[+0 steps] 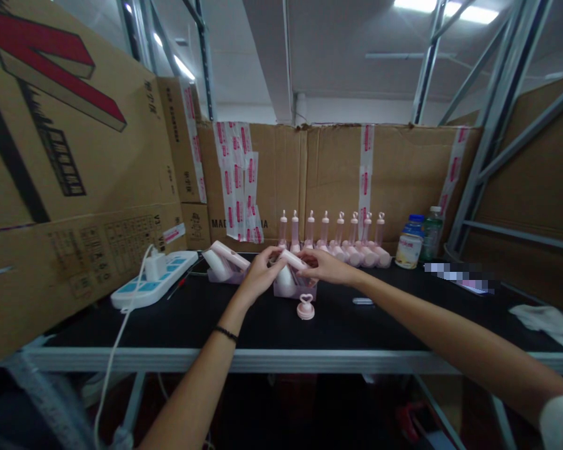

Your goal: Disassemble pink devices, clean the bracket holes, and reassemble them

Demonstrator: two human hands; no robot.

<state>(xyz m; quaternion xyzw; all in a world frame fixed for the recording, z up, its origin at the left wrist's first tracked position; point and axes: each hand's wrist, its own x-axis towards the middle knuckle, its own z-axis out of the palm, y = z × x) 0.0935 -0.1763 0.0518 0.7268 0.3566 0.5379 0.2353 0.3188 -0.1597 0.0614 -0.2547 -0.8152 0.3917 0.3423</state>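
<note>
My left hand [261,272] and my right hand [331,267] meet at the middle of the bench, fingers closed on the two ends of a pale pink tube-like piece [294,260]. It lies tilted over a translucent purple holder [296,292], which also bears a rounded white piece [286,281]. My fingers partly hide both. Just in front of the holder stands a small pink cap [305,309] with a heart-shaped loop. To the left, a second purple holder [220,277] carries a similar tilted pink piece [231,255] and a white rounded piece [217,265].
Behind my hands runs a row of pink items with ring-topped clear tubes [340,234]. Two bottles [410,242] stand at the right, near a white cloth [547,325]. A power strip [152,281] with a cable lies left. Cardboard walls [333,175] enclose the black bench top [187,325].
</note>
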